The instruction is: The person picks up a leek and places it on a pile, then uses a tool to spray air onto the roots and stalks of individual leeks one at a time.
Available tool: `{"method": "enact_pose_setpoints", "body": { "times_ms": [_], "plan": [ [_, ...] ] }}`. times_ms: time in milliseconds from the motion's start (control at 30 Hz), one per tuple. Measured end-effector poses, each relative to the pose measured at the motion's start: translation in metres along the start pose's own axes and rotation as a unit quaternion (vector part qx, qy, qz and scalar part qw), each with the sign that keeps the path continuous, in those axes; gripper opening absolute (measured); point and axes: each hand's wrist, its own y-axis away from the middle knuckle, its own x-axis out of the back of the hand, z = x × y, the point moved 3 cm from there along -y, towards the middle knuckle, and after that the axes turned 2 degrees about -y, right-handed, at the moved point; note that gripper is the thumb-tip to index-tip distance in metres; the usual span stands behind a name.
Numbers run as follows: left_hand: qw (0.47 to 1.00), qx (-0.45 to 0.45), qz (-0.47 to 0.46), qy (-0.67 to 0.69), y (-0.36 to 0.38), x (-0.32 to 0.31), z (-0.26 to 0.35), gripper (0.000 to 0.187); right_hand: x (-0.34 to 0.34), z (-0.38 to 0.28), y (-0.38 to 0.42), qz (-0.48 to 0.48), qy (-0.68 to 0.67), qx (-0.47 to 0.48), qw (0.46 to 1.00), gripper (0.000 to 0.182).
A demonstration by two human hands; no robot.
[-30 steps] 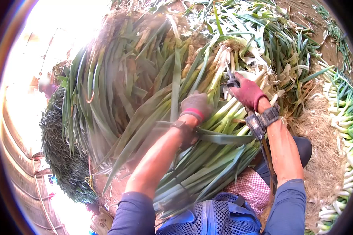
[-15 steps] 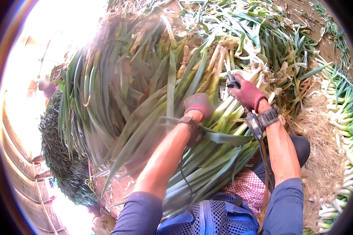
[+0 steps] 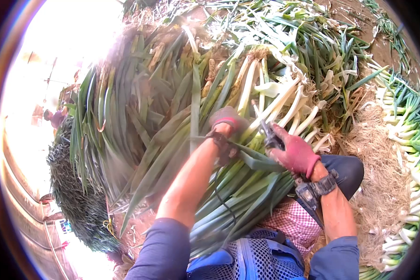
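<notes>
Long green onions with white stalks and hairy roots lie across my lap, their roots toward the upper right. My left hand, in a dark reddish glove, is closed round the onions where white turns to green; its fingers are partly hidden and blurred. My right hand, in a red glove, grips a dark hand tool with a slim tip that points up and left, over the white stalks. The exact kind of tool cannot be made out. Broad green leaves spread below both hands.
A tall heap of unsorted green onions stands at my left. Loose roots and peelings cover the ground at right, beside a row of white-stalked onions. A dark leafy bundle sits at far left.
My right hand with the tool has moved down and slightly left along the stalks, toward my left hand. The left hand has shifted slightly left and up.
</notes>
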Motion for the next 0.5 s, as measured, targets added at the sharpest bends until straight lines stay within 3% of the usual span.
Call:
{"method": "enact_pose_setpoints", "body": {
  "times_ms": [133, 200, 233, 300, 400, 433, 500],
  "plan": [
    [0.998, -0.016, 0.014, 0.056, 0.003, 0.006, -0.022, 0.050, -0.006, -0.007, 0.022, -0.005, -0.013, 0.099, 0.995, 0.084],
    [0.997, -0.028, 0.014, 0.069, 0.008, 0.002, -0.029, 0.049, 0.002, -0.013, 0.026, -0.010, 0.005, -0.001, 1.000, 0.083],
    [0.994, -0.051, 0.025, 0.095, 0.013, 0.000, -0.031, 0.048, 0.000, -0.009, 0.027, -0.009, 0.006, 0.001, 1.000, 0.083],
    [0.991, -0.079, 0.005, 0.110, 0.022, 0.000, -0.032, 0.048, -0.007, -0.003, 0.031, 0.060, -0.013, 0.137, 0.989, 0.084],
    [0.990, -0.105, 0.021, 0.095, 0.043, -0.006, -0.031, 0.054, 0.002, -0.015, 0.035, 0.028, -0.008, 0.082, 0.996, 0.085],
    [0.989, -0.117, -0.018, 0.087, 0.056, -0.005, -0.027, 0.062, 0.006, -0.013, 0.030, 0.029, 0.020, 0.036, 0.999, 0.085],
    [0.988, -0.131, -0.022, 0.084, 0.071, -0.015, -0.019, 0.061, 0.010, -0.013, 0.029, 0.031, 0.025, 0.047, 0.998, 0.086]
  ]
}}
